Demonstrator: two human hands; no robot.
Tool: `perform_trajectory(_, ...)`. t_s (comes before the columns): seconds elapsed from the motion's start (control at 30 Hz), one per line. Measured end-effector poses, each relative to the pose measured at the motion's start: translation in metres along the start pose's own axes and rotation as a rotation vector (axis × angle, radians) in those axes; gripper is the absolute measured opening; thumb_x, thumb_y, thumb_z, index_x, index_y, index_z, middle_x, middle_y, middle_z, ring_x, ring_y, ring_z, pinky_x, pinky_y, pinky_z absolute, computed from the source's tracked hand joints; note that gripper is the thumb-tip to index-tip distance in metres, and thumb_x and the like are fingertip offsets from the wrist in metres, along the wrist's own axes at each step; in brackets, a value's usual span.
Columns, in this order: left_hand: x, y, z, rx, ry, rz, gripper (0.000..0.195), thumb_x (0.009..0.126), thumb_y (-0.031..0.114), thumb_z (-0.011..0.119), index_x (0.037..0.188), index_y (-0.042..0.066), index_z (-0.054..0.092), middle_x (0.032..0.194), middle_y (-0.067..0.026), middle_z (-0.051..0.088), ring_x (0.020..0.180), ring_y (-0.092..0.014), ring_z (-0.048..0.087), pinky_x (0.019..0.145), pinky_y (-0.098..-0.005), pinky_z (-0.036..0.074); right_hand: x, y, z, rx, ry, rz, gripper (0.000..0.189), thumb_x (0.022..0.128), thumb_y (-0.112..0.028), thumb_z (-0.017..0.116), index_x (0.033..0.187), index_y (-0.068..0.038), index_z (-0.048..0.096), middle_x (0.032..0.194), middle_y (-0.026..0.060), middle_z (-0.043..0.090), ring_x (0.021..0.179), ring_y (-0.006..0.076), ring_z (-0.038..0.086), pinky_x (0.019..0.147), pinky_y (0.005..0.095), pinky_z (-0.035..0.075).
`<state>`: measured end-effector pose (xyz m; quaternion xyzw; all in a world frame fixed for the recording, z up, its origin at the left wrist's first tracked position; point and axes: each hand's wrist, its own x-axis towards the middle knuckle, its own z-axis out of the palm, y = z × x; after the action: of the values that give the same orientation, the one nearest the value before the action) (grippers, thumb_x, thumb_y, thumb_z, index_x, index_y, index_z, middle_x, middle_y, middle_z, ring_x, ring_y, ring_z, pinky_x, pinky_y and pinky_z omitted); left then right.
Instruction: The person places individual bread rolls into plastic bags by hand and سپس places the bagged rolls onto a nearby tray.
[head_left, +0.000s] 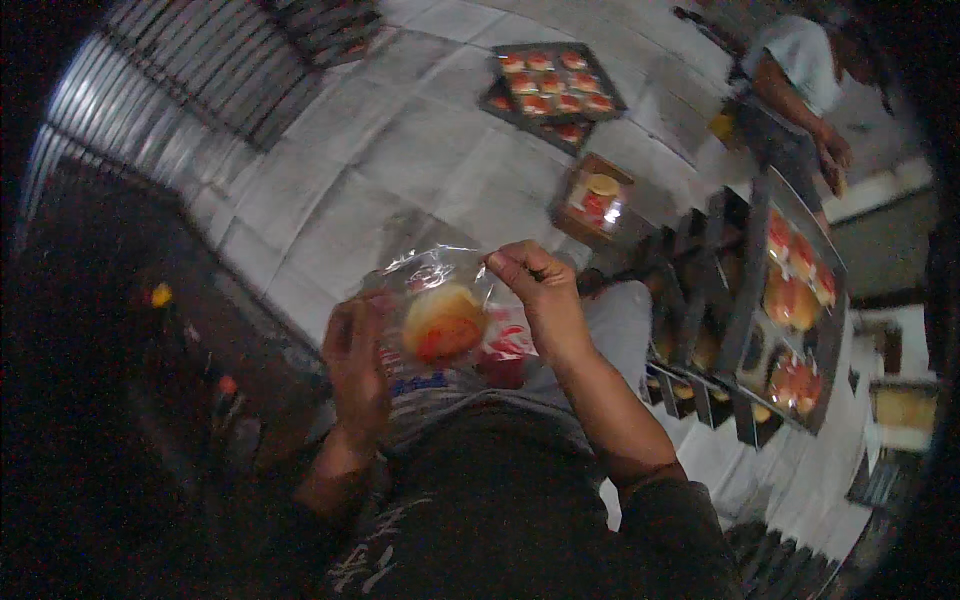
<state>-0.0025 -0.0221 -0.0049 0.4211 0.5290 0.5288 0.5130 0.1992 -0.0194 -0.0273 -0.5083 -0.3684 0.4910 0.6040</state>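
A round golden bread bun (444, 324) with a reddish patch sits inside a clear plastic bag (431, 274) above my lap. My right hand (536, 281) pinches the upper right edge of the bag between thumb and fingers. At the bag's left side is my left hand (358, 352), blurred, with its fingers raised; whether it grips the film is unclear. Behind the bun, on my lap, lies printed plastic packaging (510, 337) with red and blue markings.
To my right rises a stack of dark trays (739, 352), the top one holding wrapped buns (795, 300). On the tiled floor (322, 187) are an open cardboard box (592, 199) and two trays of buns (555, 82). A metal rack (202, 67) stands upper left. Another person (795, 90) is at upper right.
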Motion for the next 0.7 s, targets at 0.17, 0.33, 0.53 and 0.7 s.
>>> perform_trajectory(0.17,-0.03,-0.056,-0.09,0.602,-0.031,0.265,0.012,0.085,0.008,0.06,0.079,-0.002,0.06,0.073,-0.0049,0.062,0.073,-0.014,0.058,0.068,-0.0265,0.043,-0.018,0.053,0.015,-0.673,-0.281,0.141,0.038,0.08,-0.036,0.065,0.082,0.002,0.064,0.072,0.0138,0.062,0.066,0.0224,0.057,0.062,0.0362,0.043)
perform_trajectory(0.33,-0.047,-0.085,-0.071,0.592,-0.136,-0.126,0.011,0.08,0.01,0.065,0.081,0.0,0.06,0.07,-0.0055,0.062,0.065,-0.016,0.058,0.063,-0.027,0.045,-0.055,0.13,-0.024,-0.649,-0.381,0.575,0.044,0.083,-0.039,0.061,0.093,0.003,0.063,0.084,0.0144,0.064,0.078,0.0203,0.06,0.072,0.0337,0.044)
perform_trajectory(0.53,-0.016,-0.102,0.0,0.757,-0.685,0.073,0.022,0.083,0.015,0.063,0.101,0.002,0.06,0.096,-0.0133,0.061,0.086,-0.022,0.059,0.075,-0.0337,0.048,-0.097,0.048,-0.086,-0.129,-0.068,0.409,0.057,0.084,-0.035,0.063,0.127,-0.002,0.045,0.116,0.012,0.056,0.108,0.0212,0.053,0.092,0.0338,0.042)
perform_trajectory(0.7,0.061,-0.241,0.041,1.242,-0.83,0.896,0.04,0.084,0.028,0.059,0.118,0.007,0.056,0.125,-0.0182,0.048,0.105,-0.037,0.053,0.085,-0.0418,0.047,-0.14,-0.065,-0.189,-0.614,0.67,-0.17,0.064,0.081,-0.027,0.069,0.13,0.0,0.038,0.126,0.015,0.048,0.115,0.0231,0.048,0.096,0.0349,0.04)
